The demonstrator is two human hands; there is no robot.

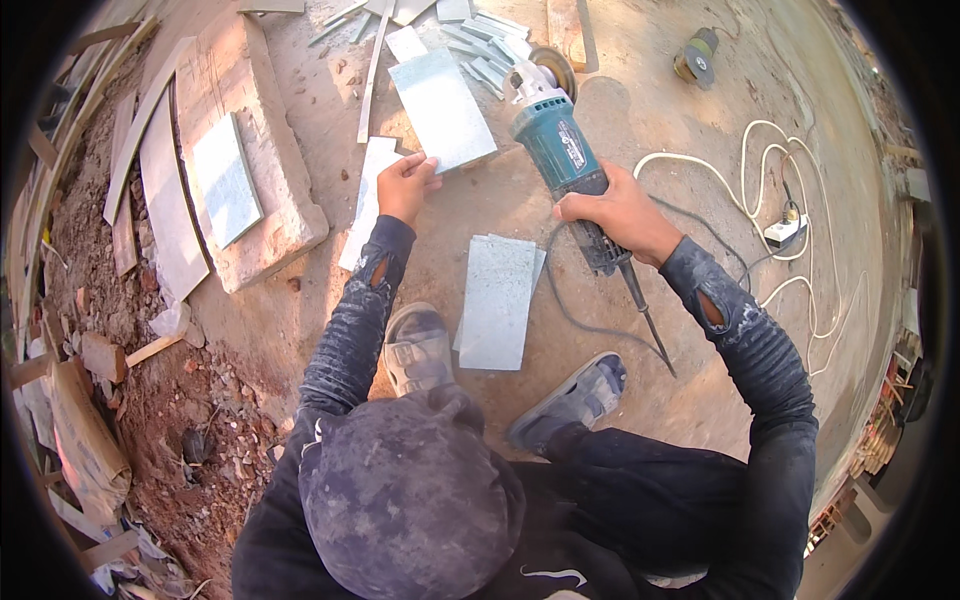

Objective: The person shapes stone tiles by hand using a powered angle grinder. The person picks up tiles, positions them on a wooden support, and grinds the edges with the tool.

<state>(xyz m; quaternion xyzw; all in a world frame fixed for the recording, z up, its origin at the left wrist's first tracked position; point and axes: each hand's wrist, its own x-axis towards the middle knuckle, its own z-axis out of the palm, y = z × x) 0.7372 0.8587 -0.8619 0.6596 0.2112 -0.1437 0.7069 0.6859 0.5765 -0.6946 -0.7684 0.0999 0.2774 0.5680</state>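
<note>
My right hand [625,215] is wrapped round the body of a teal angle grinder [562,150]. The grinder's disc [553,72] points away from me, and its cord trails from the rear end. In my left hand [405,187] the near corner of a pale grey-blue tile [443,108] is pinched between thumb and fingers. Below that tile and partly hidden by my left arm lies a long narrow pale strip [368,200]. A small stack of similar tiles [497,302] rests on the ground between my feet, slightly fanned out.
Another tile [227,180] lies on a concrete slab [285,150] at the left. Cut strips [485,45] are heaped at the far side. A second grinder [697,58] sits far right. White cable [745,205] loops around a socket block [786,230]. Rubble [215,420] covers the near left.
</note>
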